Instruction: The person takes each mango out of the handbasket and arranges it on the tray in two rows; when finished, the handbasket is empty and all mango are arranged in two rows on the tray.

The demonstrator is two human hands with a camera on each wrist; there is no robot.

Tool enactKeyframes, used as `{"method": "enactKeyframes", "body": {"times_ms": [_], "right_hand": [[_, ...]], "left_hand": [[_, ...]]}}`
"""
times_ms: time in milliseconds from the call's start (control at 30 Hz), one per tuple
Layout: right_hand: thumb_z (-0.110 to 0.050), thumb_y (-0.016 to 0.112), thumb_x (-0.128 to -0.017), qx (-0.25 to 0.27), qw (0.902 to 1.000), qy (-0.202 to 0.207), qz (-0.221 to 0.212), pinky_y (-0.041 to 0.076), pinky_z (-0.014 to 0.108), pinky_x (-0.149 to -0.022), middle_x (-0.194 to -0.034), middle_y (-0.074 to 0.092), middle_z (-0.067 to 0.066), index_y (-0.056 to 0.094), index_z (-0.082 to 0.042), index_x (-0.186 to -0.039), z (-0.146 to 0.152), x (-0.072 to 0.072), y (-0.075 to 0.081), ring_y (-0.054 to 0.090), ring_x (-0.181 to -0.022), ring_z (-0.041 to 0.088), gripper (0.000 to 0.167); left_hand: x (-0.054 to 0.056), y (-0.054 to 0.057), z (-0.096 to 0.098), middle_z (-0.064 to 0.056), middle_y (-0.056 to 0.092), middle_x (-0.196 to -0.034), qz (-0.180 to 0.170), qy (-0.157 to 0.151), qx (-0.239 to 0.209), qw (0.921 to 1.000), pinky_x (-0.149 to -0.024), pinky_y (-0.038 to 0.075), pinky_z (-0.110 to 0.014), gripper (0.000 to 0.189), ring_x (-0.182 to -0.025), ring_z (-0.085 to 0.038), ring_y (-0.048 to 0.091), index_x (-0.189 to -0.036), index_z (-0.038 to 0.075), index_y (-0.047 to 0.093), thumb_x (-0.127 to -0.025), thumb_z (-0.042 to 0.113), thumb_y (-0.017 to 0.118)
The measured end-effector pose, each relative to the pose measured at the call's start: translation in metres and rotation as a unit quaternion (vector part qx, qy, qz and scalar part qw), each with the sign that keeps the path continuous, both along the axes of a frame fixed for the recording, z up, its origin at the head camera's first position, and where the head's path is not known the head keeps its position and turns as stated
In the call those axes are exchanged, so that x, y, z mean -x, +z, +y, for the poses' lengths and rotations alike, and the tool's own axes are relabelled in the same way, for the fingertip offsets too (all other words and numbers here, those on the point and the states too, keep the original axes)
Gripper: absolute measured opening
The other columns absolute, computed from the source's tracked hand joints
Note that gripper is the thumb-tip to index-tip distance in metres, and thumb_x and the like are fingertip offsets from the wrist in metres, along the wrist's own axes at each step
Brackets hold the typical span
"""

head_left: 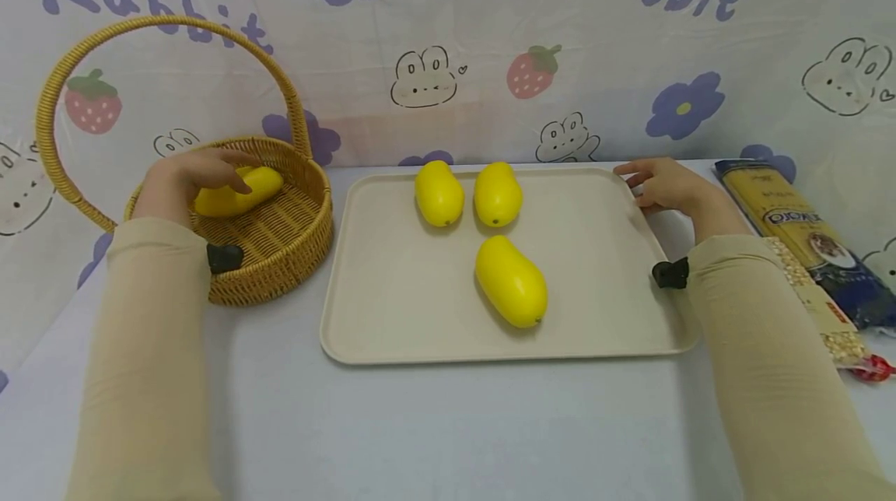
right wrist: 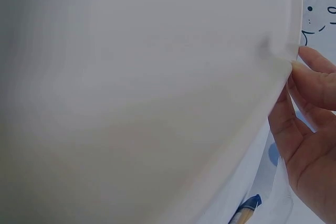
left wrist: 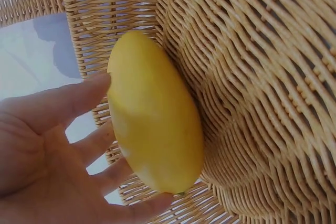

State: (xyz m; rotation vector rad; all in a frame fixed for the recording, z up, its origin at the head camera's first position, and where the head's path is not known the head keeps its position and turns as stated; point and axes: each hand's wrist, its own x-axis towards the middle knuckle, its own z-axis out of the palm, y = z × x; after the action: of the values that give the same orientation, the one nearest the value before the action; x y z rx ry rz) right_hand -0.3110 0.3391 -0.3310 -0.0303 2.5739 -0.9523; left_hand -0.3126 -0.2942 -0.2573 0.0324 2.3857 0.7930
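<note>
Inside the wicker basket (head_left: 280, 271) a smooth, oblong yellow fruit (left wrist: 152, 114) lies against the weave. My left hand (head_left: 203, 172) reaches over the rim to it. In the left wrist view the spread thumb and fingers (left wrist: 79, 98) meet one side of that fruit, without wrapping round it. My right hand (head_left: 665, 186) is at the far right corner of the beige tray (head_left: 392, 268). Its thumb and fingers pinch the tray's rim in the right wrist view. Three more yellow fruits sit on the tray: two side by side at the back, and one (head_left: 511, 282) nearer its middle.
The basket's tall arched handle (head_left: 52, 89) rises above the left forearm. Right of the tray lie a yellow and blue food packet (head_left: 805, 229) and a clear bag of pale kernels (head_left: 843, 345). A printed cloth (head_left: 483, 3) hangs behind the table.
</note>
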Motion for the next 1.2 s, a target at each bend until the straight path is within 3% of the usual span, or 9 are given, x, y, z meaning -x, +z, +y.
{"method": "enactKeyframes", "body": {"times_ms": [233, 467, 700, 867, 1033, 1133, 1200], "right_hand": [[0.011, 0.044, -0.088, 0.001, 1.0, 0.001, 0.002, 0.055, 0.022, -0.076, -0.149, 0.035, 0.034, 0.027, -0.003, -0.155, 0.0, -0.001, 0.0, 0.051, -0.121, 0.038, 0.07], [0.011, 0.045, -0.088, 0.003, 1.0, 0.003, 0.006, 0.054, 0.021, -0.075, -0.148, 0.036, 0.034, 0.028, -0.001, -0.154, 0.0, -0.002, 0.001, 0.053, -0.116, 0.036, 0.069], [0.012, 0.045, -0.087, 0.006, 1.0, 0.0, 0.005, 0.054, 0.021, -0.073, -0.148, 0.035, 0.035, 0.028, -0.001, -0.154, 0.0, -0.002, 0.0, 0.054, -0.112, 0.033, 0.07], [0.012, 0.045, -0.087, 0.004, 1.0, 0.002, 0.005, 0.054, 0.022, -0.076, -0.148, 0.036, 0.035, 0.028, -0.002, -0.154, 0.001, 0.0, -0.001, 0.055, -0.113, 0.033, 0.07], [0.011, 0.045, -0.088, 0.002, 1.0, 0.002, 0.008, 0.055, 0.023, -0.078, -0.148, 0.036, 0.034, 0.028, -0.002, -0.154, 0.002, -0.001, 0.0, 0.055, -0.116, 0.035, 0.069], [0.01, 0.045, -0.088, 0.004, 1.0, 0.002, 0.007, 0.055, 0.023, -0.078, -0.148, 0.036, 0.034, 0.028, -0.002, -0.154, 0.001, -0.002, 0.001, 0.055, -0.116, 0.035, 0.069], [0.01, 0.045, -0.088, 0.003, 1.0, 0.004, 0.008, 0.055, 0.023, -0.077, -0.148, 0.036, 0.034, 0.028, -0.002, -0.154, 0.001, -0.003, 0.002, 0.054, -0.116, 0.035, 0.069]], "left_hand": [[0.0, 0.002, 0.001, -0.026, -0.012, -0.164, -0.039, -0.014, 0.013, 0.9991, -0.11, 0.012, -0.081, 0.068, -0.145, -0.059, -0.012, -0.159, 0.019, 0.013, -0.1, 0.009, 0.045], [0.0, 0.0, 0.004, -0.023, -0.01, -0.165, -0.046, -0.033, 0.012, 0.9983, -0.114, 0.01, -0.077, 0.071, -0.148, -0.056, -0.008, -0.159, 0.017, 0.018, -0.098, 0.015, 0.056], [0.001, -0.001, 0.009, -0.029, -0.008, -0.163, -0.102, -0.055, 0.032, 0.9928, -0.12, 0.021, -0.067, 0.088, -0.148, -0.052, 0.004, -0.16, 0.014, 0.003, -0.097, 0.032, 0.062], [0.004, -0.003, 0.011, -0.032, -0.009, -0.161, -0.143, -0.052, 0.033, 0.9879, -0.122, 0.02, -0.064, 0.095, -0.149, -0.053, 0.005, -0.159, 0.017, -0.007, -0.096, 0.033, 0.062], [0.004, -0.004, 0.012, -0.032, -0.006, -0.161, -0.162, -0.054, 0.025, 0.9849, -0.122, 0.024, -0.06, 0.099, -0.147, -0.054, 0.013, -0.159, 0.02, -0.01, -0.095, 0.031, 0.065], [0.002, -0.004, 0.012, -0.029, -0.002, -0.161, -0.151, -0.049, -0.002, 0.9874, -0.121, 0.029, -0.058, 0.104, -0.146, -0.049, 0.021, -0.158, 0.018, -0.013, -0.093, 0.027, 0.067], [0.0, -0.002, 0.013, -0.026, 0.006, -0.16, -0.125, -0.045, -0.025, 0.9908, -0.119, 0.033, -0.057, 0.105, -0.143, -0.043, 0.029, -0.158, 0.017, -0.013, -0.092, 0.026, 0.068]]}}
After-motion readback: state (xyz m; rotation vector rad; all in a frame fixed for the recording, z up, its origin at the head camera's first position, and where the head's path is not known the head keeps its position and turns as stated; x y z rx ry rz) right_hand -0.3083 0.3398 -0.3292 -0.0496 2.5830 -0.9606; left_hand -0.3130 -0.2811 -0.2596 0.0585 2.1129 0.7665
